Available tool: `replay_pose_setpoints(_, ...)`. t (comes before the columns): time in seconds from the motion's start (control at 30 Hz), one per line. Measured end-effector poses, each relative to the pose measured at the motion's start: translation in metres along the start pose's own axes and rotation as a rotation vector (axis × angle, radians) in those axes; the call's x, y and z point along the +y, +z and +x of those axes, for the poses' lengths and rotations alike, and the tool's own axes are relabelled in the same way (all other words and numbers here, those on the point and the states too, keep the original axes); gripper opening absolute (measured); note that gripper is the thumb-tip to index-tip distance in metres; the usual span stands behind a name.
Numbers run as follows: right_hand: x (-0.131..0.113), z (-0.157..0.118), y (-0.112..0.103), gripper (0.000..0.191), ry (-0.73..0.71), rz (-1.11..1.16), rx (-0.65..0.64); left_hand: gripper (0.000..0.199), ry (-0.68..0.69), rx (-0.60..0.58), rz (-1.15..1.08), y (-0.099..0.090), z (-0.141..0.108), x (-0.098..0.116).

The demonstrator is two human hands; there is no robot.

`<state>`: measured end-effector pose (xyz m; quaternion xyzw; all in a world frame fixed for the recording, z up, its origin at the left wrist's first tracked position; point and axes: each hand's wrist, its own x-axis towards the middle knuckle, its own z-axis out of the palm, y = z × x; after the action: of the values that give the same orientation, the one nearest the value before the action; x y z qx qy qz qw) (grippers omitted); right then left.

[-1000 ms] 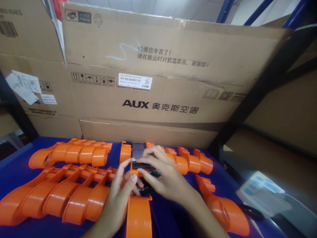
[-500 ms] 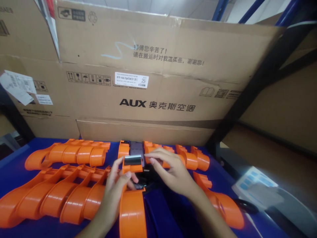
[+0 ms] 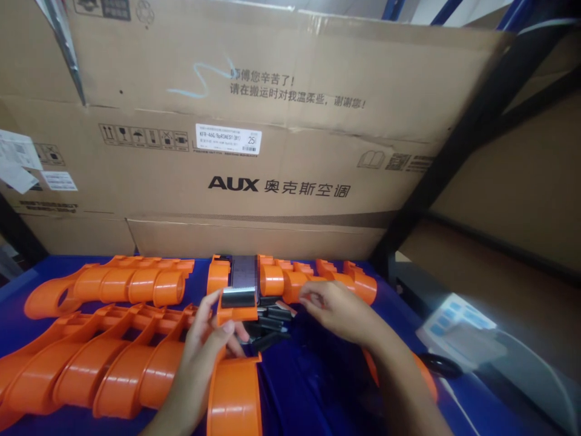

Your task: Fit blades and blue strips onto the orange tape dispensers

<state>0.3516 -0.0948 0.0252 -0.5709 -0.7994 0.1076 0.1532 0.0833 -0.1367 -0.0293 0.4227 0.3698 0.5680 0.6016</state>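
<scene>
My left hand (image 3: 218, 333) is wrapped round an orange tape dispenser (image 3: 233, 393), its wide hoop pointing down toward me. At its top end sit a black plate (image 3: 238, 299) and a toothed metal strip (image 3: 239, 290). Right of it, my right hand (image 3: 338, 306) is apart from the dispenser, its fingers curled together; whatever they hold, if anything, is hidden. Between the hands lies a pile of small black pieces (image 3: 272, 324), partly covered by the dispenser. A phone-like dark slab (image 3: 244, 271) rests behind the dispenser.
Rows of orange dispensers (image 3: 120, 372) cover the left side of the blue surface (image 3: 295, 387). More dispensers (image 3: 272, 280) stand at the back. A large cardboard box (image 3: 281, 139) walls off the rear. At right are a black rack post (image 3: 436, 163) and a white-and-blue packet (image 3: 458, 327).
My right hand has moved away from the dispenser's toothed end, to the right, and its fingers have curled in. The black pieces are now more exposed. My left hand keeps its grip.
</scene>
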Motion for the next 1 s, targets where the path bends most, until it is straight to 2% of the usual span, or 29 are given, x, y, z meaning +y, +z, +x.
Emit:
replay_pose_setpoints(0.1,0.006,-0.006,-0.003,0.013,0.067,-0.030,-0.056,0.063,0.006,-0.004,0.007,0.002,-0.003,0.001)
replay_pose_setpoints(0.2,0.006,-0.014,-0.003,0.020,0.070,-0.007,-0.081,0.059,0.010,-0.009,0.010,0.002,-0.004,0.000)
replay_pose_setpoints(0.37,0.005,-0.019,0.000,0.025,0.175,-0.020,-0.182,0.059,0.016,-0.014,0.021,0.000,-0.004,0.000)
replay_pose_setpoints(0.57,0.009,-0.012,0.002,0.014,0.147,-0.003,-0.234,0.062,0.018,0.013,0.048,0.003,-0.006,0.002)
replay_pose_setpoints(0.73,0.004,-0.011,0.001,0.012,0.114,0.115,-0.078,0.063,-0.015,-0.013,0.032,0.003,-0.005,0.000)
replay_pose_setpoints(0.87,-0.014,-0.009,0.003,0.007,0.000,0.363,0.051,0.065,-0.085,-0.040,0.023,-0.001,0.000,-0.004)
replay_pose_setpoints(1.0,-0.034,-0.007,0.008,0.010,-0.097,0.544,0.200,0.067,-0.131,-0.078,0.009,-0.004,0.002,-0.007)
